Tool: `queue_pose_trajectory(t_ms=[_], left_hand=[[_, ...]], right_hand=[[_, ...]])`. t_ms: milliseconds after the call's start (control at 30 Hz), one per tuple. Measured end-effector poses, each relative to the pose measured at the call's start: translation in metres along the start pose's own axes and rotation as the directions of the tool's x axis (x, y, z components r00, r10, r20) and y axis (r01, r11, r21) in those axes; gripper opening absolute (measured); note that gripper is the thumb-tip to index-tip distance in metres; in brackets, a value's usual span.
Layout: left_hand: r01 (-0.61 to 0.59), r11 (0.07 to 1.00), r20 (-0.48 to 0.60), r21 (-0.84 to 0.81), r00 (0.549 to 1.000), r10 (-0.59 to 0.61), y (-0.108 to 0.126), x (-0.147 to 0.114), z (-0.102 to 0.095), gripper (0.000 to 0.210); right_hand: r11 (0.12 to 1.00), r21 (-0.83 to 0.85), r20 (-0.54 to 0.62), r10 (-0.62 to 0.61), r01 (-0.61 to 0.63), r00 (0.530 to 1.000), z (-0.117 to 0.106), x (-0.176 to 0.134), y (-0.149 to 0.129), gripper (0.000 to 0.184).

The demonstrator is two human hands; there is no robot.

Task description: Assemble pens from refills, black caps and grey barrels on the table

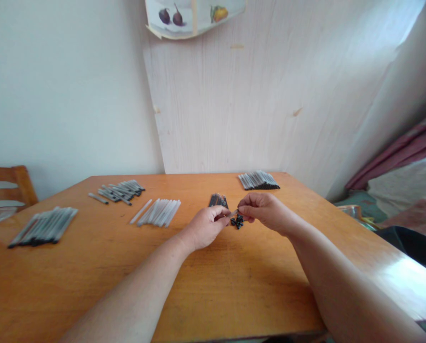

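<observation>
My left hand (210, 226) is closed round a pale translucent pen barrel (233, 214), whose end points to the right. At that end, the fingertips of my right hand (257, 208) pinch a small dark pen part, mostly hidden by the fingers. Just below the fingertips lies a little heap of black pen parts (238, 221). Behind my left hand is a row of thin dark refills (218, 200), partly covered by the hand. White translucent barrels (160, 212) lie side by side to the left of it.
Pens with black ends form a pile (120, 191) at the back left, a bundle (44, 226) at the far left and a stack (258, 180) at the back right. A wooden chair (22, 186) stands left of the wooden table (213, 295). A black container (409, 245) is at right.
</observation>
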State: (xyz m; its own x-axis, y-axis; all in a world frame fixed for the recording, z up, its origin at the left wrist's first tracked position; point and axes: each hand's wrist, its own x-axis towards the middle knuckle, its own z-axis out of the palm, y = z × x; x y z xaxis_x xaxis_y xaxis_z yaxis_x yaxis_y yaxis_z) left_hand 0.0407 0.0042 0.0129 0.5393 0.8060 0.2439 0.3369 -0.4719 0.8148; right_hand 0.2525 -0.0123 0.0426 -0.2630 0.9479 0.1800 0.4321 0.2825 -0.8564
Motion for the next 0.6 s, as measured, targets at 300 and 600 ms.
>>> queue_pose_trajectory(t_ms=[300,600], left_hand=[[-0.044,0.998,-0.037,0.033,0.998,0.045,0.0,-0.002,0.003,0.024],[-0.071,0.996,-0.045,0.054,0.996,0.074,0.0,-0.003,0.005,0.025]], right_hand=[[0.936,-0.35,-0.037,0.024,-0.036,0.999,0.005,-0.001,-0.004,0.034],[0.941,-0.334,0.002,0.052,-0.048,0.999,0.012,0.0,-0.007,0.054]])
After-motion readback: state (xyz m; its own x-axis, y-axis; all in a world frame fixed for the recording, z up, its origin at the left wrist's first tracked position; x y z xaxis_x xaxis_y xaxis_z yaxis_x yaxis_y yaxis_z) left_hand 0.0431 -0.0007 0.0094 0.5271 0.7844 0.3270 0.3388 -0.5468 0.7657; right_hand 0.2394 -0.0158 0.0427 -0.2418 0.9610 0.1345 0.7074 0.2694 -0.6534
